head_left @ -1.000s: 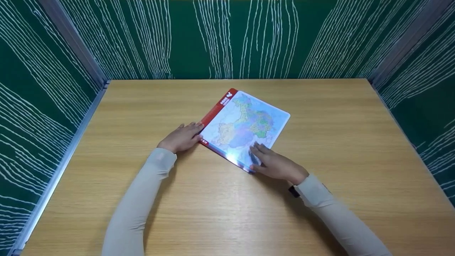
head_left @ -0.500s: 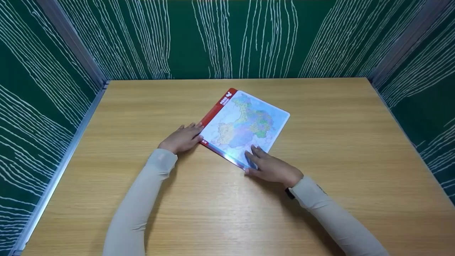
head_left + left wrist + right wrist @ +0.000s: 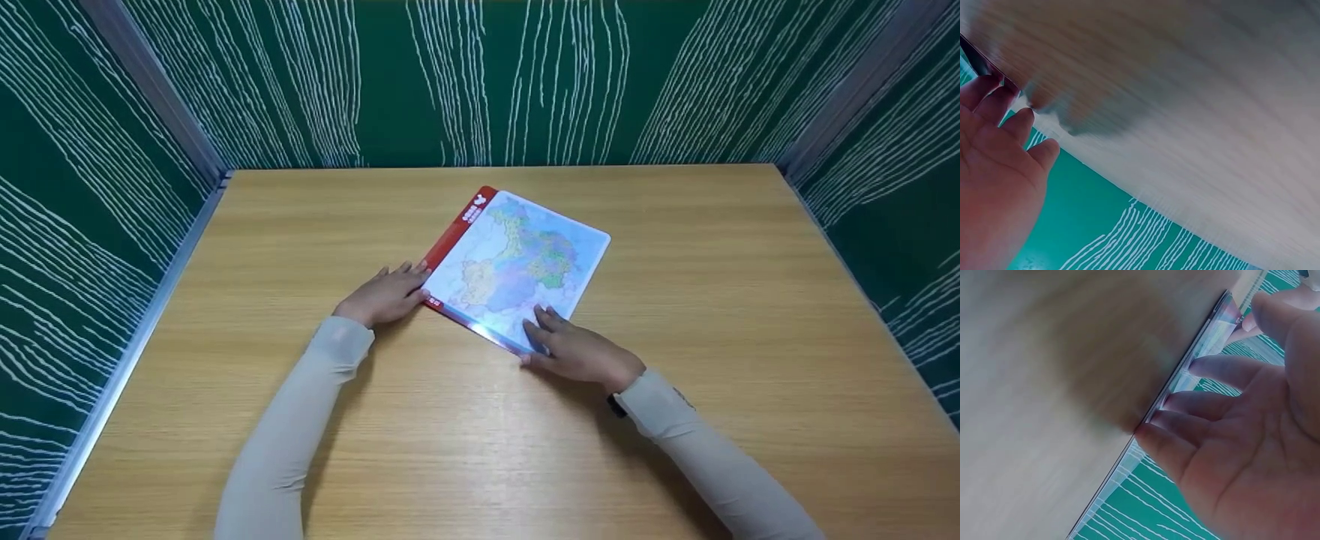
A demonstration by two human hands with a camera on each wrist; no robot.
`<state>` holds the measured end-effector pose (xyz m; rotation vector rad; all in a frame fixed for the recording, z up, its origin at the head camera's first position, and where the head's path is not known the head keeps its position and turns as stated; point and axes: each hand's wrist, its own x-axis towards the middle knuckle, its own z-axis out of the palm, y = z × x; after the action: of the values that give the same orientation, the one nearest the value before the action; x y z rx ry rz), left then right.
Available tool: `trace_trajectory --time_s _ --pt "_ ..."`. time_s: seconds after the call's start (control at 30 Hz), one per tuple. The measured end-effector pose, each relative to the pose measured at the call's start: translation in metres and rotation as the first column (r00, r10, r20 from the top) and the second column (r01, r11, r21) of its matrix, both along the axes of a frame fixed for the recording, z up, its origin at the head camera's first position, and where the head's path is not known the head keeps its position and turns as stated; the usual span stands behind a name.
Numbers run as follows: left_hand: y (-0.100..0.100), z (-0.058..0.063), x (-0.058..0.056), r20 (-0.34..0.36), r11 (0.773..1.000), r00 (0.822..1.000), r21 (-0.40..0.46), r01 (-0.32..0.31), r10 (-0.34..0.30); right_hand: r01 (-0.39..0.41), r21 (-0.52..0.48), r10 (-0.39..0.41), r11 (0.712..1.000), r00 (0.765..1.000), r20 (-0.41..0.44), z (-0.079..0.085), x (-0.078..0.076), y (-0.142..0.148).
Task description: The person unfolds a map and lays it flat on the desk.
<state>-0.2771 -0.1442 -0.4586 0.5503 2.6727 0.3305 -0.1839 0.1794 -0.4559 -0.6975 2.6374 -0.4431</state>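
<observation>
A thin, glossy map sheet with a red band along its far-left side lies flat and turned at an angle on the wooden table. My left hand rests at its left corner, fingers extended onto the red band. Across the near corner lie the spread fingers of my right hand, with the thumb at the front edge. In the left wrist view, the fingertips of my left hand touch the dark edge of the sheet. The right wrist view has the fingers of my right hand along the map's edge.
The wooden table extends around the map on every side. Green walls with white wavy lines stand behind and at both sides. A bright light reflection falls on the map's front edge.
My right hand has shifted slightly left and then a touch back to the right. The map has moved barely at all, its right corner slightly farther away. The left hand stays in place.
</observation>
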Motion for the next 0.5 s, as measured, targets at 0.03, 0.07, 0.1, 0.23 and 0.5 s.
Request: trace_trajectory --time_s 0.03,0.07,0.1,0.23,0.5 --pt "0.000 0.000 0.000 -0.002 1.000 1.000 0.000 0.001 -0.001 0.002 0.002 -0.002 1.000 1.000 0.003 0.000 0.000 0.001" --pt "0.000 0.000 0.001 -0.003 1.000 1.000 -0.001 0.002 -0.002 -0.002 0.001 0.002 1.000 1.000 0.002 0.000 0.000 0.001" --pt "0.000 0.000 0.001 -0.004 1.000 1.000 -0.001 0.004 -0.004 -0.005 0.001 0.005 1.000 1.000 0.002 0.000 -0.001 0.002" --pt "0.000 0.000 0.003 -0.001 1.000 1.000 -0.004 0.009 -0.009 -0.010 -0.003 0.010 1.000 1.000 0.004 0.001 -0.001 0.005" --pt "0.000 0.002 0.008 -0.005 0.999 0.999 0.011 0.035 -0.035 -0.058 -0.034 0.057 0.998 0.998 -0.019 0.005 -0.003 0.011"
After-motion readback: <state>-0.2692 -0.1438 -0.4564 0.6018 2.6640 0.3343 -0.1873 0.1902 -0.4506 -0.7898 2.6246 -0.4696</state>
